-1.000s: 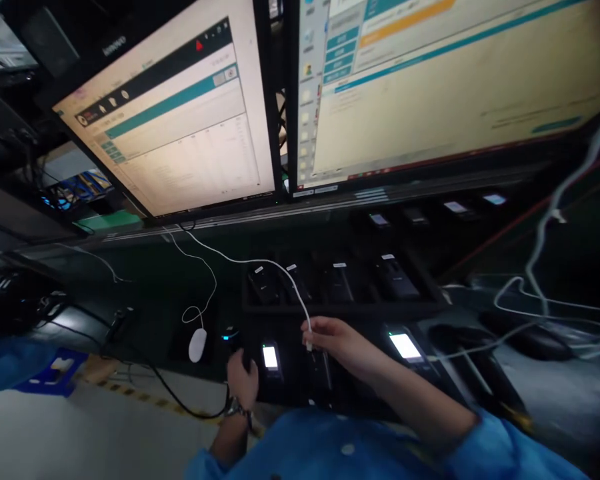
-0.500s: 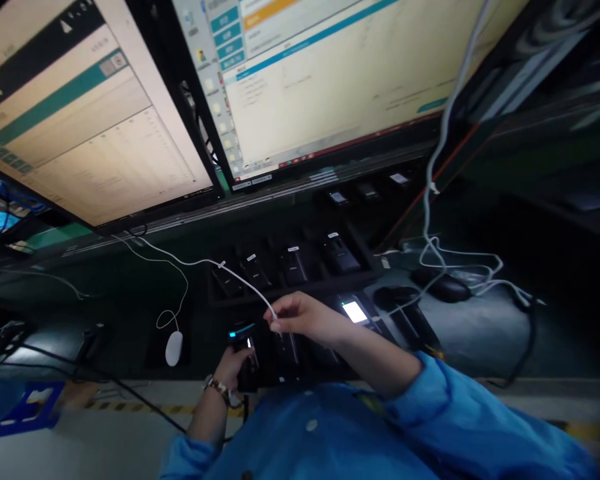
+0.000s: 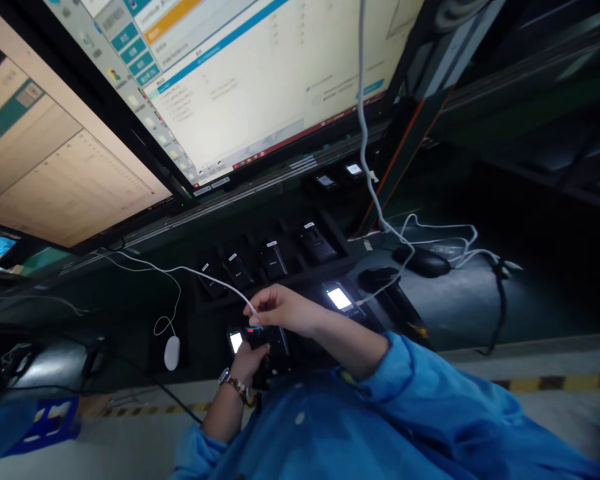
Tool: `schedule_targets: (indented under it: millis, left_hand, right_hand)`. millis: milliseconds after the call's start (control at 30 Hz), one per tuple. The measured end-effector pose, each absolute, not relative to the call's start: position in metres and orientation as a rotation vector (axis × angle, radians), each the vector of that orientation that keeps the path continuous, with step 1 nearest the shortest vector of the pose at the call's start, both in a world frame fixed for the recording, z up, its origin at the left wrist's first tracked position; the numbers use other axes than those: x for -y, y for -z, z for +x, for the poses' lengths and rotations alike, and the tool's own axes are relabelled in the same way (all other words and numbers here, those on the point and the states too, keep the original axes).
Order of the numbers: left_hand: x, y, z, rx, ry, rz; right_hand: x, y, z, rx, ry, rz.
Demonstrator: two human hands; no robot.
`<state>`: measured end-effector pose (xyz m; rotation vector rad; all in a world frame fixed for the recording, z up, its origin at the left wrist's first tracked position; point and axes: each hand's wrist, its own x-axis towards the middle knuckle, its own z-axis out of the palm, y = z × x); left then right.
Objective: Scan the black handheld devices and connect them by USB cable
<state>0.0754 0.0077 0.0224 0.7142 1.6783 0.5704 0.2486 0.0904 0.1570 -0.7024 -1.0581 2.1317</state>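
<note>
My right hand [image 3: 280, 310] pinches the end of a thin white cable [image 3: 200, 272] between thumb and fingers. Just below those fingers is a black handheld device [image 3: 261, 337] with a small red and cyan light at its top edge. My left hand [image 3: 250, 363] is closed around this device, thumb across its front; the lower part is hidden by the hand. Whether the cable's tip touches the device cannot be made out. Left of it shows a lit white screen [image 3: 236, 342] on another dark device, partly covered by my left hand.
A black tray [image 3: 337, 233] with several labelled dark devices lies behind the hands. Right of my wrist is a device with a lit screen [image 3: 339, 298]. A white mouse [image 3: 172, 353], a black mouse [image 3: 421, 262] and tangled white cables surround. Two monitors [image 3: 260, 87] stand behind.
My left hand has moved right with the black device, bringing it under the cable end in my right hand. A white screen now shows to its left. The camera view has shifted.
</note>
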Motion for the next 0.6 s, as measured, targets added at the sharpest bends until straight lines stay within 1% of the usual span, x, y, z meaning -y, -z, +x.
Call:
schedule_targets:
  millis: [167,333,433,500,600]
  left_hand:
    - [-0.006,-0.032,0.054,-1.797,-0.557,0.789]
    - [-0.010,-0.043,-0.027,-2.194,-0.532,0.777]
    - [-0.019,-0.040,-0.059,-2.305,-0.494,0.684]
    - [-0.023,-0.039,-0.061,-2.303,-0.550,0.623]
    - [-0.015,-0.042,-0.033,-2.187,-0.805,0.546]
  right_hand:
    - [-0.090,-0.158,0.247,1.039,-2.110,-0.693]
    - [-0.082,-0.157,0.249,1.019,-2.151,-0.704]
    - [-0.077,-0.152,0.249,1.035,-2.192,-0.714]
    - [-0.073,-0.149,0.247,1.062,-2.191,-0.743]
    - [-0.064,-0.147,0.246,1.101,-2.179,-0.831]
